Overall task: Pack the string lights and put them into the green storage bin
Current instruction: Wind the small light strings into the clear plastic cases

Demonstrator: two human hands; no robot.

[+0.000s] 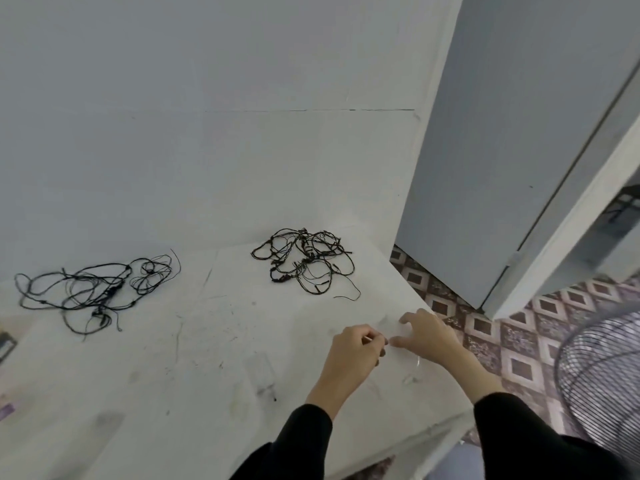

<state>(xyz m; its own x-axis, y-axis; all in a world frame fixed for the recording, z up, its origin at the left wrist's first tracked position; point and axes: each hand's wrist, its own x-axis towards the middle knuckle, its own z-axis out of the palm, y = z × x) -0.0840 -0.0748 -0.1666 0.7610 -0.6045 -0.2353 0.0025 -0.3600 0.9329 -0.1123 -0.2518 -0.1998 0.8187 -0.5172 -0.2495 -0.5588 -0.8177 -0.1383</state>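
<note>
Nearest me, my left hand (356, 355) keeps its grip clamped on a small pale sliver (367, 338); my right hand (429, 336) spreads its fingers beside it. Tangled black string lights (306, 263) lie ahead on the scuffed white desk (194, 358), with a second black tangle (93, 292) far left. I'd coil each slowly, loosening knots first.

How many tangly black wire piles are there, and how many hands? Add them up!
Black string-light tangles: 2, left tangle and right tangle
Hands: 2, left hand pinching a small pale thing, and right hand
Total: 4
</note>
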